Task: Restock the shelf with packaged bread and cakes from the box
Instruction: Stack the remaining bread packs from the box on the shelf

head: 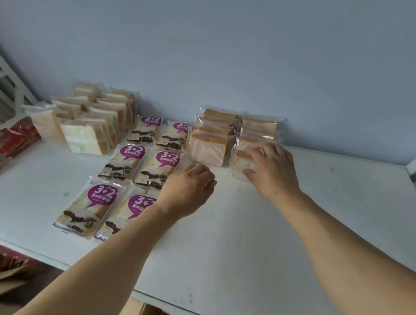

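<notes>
On the white shelf (228, 227) stand two rows of pink-tinted bread slices in clear wrappers (211, 143) against the wall. My right hand (273, 171) rests on the front packet of the right row (240, 162), fingers curled over it. My left hand (189, 193) hovers just left of it, fingers curled, holding nothing, over the edge of the purple-labelled "3+2" bread packets (129, 160). These lie flat in two columns. Further left stand several white bread packets (88, 128).
Red packets (10, 140) lie at the shelf's left end. A white metal frame (1, 79) rises at the far left. A cardboard box (146, 312) shows below the shelf's front edge. The pale blue wall backs the shelf.
</notes>
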